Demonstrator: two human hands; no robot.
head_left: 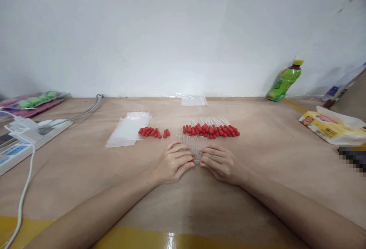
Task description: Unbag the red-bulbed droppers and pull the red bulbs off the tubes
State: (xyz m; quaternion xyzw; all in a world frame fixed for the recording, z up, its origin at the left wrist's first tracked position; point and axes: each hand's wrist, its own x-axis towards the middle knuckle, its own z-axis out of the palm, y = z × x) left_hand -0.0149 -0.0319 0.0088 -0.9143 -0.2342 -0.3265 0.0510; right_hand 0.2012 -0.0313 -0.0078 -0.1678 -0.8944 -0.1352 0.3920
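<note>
Evidently both hands meet at one thing: a row of clear tubes (197, 146) on the table (160, 211), lying between the left hand (175, 161) and the right hand (221, 161). The tubes' long axis runs from the table's front edge toward its rear edge, so the fingers come at them from either side, equally near. Both hands' fingers are curled inward, touching the row; whether they grip it or merely rest there I cannot tell, as they cover its ends. A bit of red (191, 161) shows by the left thumb. Toward the rear edge lies a pile of red-headed sticks (211, 130), heads facing the front edge, nearer the right hand; loose red bulbs (151, 131) are nearer the left. Among containers, flat clear bags (122, 131) lie toward the left edge, seemingly empty, and a drink bottle (286, 82) leans at the rear edge.
</note>
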